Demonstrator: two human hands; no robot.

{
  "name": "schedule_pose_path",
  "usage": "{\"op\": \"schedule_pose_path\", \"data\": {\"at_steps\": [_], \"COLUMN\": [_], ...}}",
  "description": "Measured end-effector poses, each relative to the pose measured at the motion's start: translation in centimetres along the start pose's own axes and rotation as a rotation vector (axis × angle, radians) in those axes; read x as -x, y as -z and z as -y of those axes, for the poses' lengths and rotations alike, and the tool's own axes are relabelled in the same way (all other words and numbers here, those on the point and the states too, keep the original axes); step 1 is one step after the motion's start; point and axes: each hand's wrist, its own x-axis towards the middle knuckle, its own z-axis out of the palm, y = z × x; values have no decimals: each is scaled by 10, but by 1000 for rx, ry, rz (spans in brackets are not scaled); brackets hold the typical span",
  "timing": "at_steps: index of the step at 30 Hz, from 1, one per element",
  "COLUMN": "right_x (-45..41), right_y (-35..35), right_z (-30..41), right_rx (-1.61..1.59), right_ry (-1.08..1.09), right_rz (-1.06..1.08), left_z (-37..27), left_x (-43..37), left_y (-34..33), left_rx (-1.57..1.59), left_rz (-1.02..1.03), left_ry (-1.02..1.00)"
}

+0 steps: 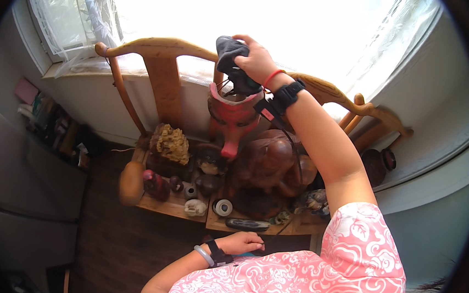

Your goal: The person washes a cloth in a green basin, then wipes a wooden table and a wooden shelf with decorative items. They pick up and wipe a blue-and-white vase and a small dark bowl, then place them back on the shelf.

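Observation:
Up by the bright window, my right hand [258,59] grips a bunched dark grey cloth [230,55]. Just below the cloth is a red mask [233,115] with a long nose, standing against the chair back; a dark bundle [245,83] and thin strings show at its top edge. Whether the cloth touches the mask is unclear. Low in front of my body, my left hand [241,243] has its fingers curled, with nothing visible in them. It is nearest to a long dark object [247,225] on the front edge of the wooden seat [171,208].
A large glossy carved wooden piece [275,158] stands beneath my right forearm. Left of it are a yellow mineral-like cluster [172,143], a gourd-shaped object [131,183], a red figurine [156,185] and a white carving [195,207]. A dark jar [377,164] stands right.

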Motion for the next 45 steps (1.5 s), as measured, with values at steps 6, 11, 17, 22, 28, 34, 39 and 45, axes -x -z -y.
{"op": "schedule_pose_path", "data": {"at_steps": [6, 11, 17, 22, 28, 34, 39, 45], "right_x": [5, -2, 2, 4, 14, 13, 12, 13], "right_y": [-7, 9, 19, 35, 58, 72, 37, 51], "right_z": [24, 26, 10, -2, -7, 24, 17, -14], "right_rx": [812, 961, 1009, 995, 1039, 1088, 957, 1207], "right_ry": [150, 300, 511, 517, 343, 11, 167, 218], "right_rz": [266, 373, 374, 408, 502, 363, 323, 466], "left_z": [4, 2, -1, -3, -4, 4, 8, 0], "left_x": [7, 8, 11, 14, 13, 16, 13, -2], "left_y": [1, 5, 5, 6, 6, 2, -3, -2], "left_rx": [30, 3, 27, 77, 89, 98, 131, 204], "left_rz": [-57, -83, -128, -122, -125, -136, -126, -108], "left_ry": [-1, -59, -71, -33, 7, -45, -28, 47]}}
